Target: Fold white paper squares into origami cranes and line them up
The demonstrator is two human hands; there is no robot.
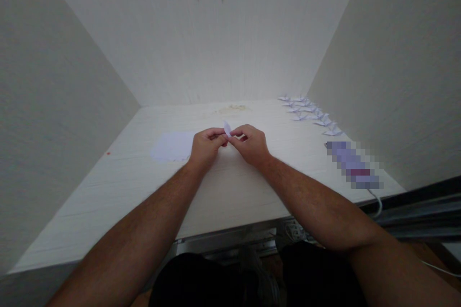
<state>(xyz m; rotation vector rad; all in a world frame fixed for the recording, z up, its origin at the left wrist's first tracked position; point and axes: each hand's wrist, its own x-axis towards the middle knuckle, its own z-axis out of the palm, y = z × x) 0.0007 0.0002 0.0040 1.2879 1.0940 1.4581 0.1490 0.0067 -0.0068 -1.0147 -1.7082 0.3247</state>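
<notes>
The small folded paper is at the middle of the frame, between the two hands, and its pointed tip stands up above the fingers. The left hand pinches it from the left side with thumb and finger; the right hand pinches it from the right side in the same manner. Flat white paper lies on the table just left of the left hand. In the right part of the frame, paper birds stand in rows. Below them is a pixelated object with a white cable; its markings cannot be read.
</notes>
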